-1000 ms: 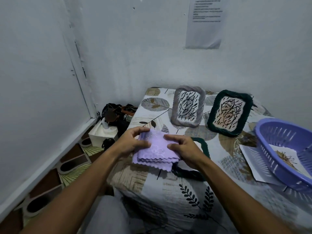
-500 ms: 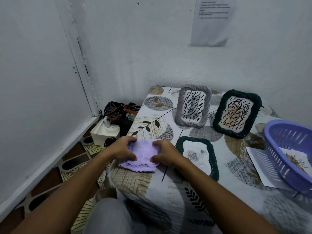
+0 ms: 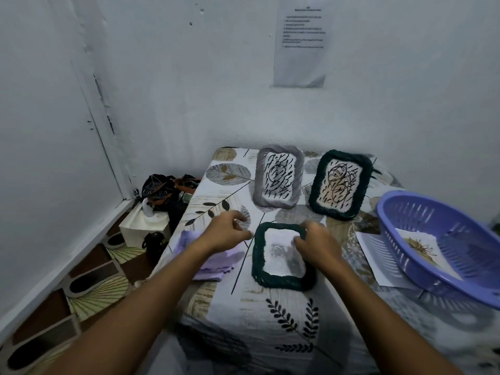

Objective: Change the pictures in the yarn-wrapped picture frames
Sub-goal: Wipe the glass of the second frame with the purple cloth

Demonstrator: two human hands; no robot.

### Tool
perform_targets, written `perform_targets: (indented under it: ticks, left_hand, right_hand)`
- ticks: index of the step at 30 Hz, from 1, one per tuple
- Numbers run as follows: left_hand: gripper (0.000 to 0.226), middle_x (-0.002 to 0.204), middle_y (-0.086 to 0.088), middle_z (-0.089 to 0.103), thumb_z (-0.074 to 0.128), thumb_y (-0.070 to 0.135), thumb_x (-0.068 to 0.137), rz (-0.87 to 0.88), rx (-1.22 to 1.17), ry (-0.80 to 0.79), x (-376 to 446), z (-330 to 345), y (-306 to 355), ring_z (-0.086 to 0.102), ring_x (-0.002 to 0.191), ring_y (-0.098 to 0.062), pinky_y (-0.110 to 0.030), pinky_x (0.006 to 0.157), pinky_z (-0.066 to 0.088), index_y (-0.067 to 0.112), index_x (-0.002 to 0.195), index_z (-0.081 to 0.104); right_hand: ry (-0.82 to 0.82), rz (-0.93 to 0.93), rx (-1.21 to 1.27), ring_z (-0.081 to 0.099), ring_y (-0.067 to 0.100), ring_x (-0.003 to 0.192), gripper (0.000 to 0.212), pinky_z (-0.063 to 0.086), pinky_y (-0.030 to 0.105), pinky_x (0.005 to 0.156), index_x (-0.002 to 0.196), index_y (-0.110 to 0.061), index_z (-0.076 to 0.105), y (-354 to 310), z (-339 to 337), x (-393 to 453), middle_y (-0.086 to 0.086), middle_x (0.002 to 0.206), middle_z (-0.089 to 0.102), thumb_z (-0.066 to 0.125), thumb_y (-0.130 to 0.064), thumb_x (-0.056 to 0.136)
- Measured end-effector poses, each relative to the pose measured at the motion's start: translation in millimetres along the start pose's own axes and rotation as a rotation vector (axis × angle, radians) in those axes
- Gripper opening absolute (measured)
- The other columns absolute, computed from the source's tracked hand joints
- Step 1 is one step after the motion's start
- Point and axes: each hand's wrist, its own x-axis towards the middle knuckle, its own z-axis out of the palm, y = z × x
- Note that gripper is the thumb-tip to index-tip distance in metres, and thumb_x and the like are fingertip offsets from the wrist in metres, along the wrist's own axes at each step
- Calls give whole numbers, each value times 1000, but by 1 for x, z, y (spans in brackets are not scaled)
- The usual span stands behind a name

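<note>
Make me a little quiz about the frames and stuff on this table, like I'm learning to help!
1. How many yarn-wrapped frames are on the table, and how many stand upright?
2. True or false: the purple basket is empty.
3. Which hand touches the flat green frame: A) left, B) right, C) both?

Key
1. Three: the grey frame and the upright green frame stand; the flat green frame lies down.
2. False: the purple basket holds a picture.
3. B: the right hand rests on its top right corner; the left hand hangs above the purple cloth, holding nothing.
</note>
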Motion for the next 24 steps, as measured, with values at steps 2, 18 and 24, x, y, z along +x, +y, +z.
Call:
perform_targets:
  ticks: [2,18,24]
  left_hand:
    - [50,107,-5,61,72,25,83,-12,-6,-52,3,25,13,61,96,-22,-35,87,52,12,127,53]
    - [22,100,-7,63,53,7,81,-321,-373,248,7,80,23,59,94,-27,-35,87,51,19,100,56]
    - [29,95,-10,67,60,-13,79,-141,-836,451,1,56,19,62,88,-23,-40,85,53,12,93,58]
  right_hand:
    - [-43,67,-23,59,30,104,31,51,38,84,116,-14,59,17,-2,-3,12,117,63,55,-28,88]
    - [-15,214,600,59,25,90,47,49,35,74,125,-11,53,18,6,-19,10,105,64,51,8,82]
    - [-54,293,1308,64,27,94,65,55,45,82,135,-4,47,15,-17,-11,12,107,66,48,27,78]
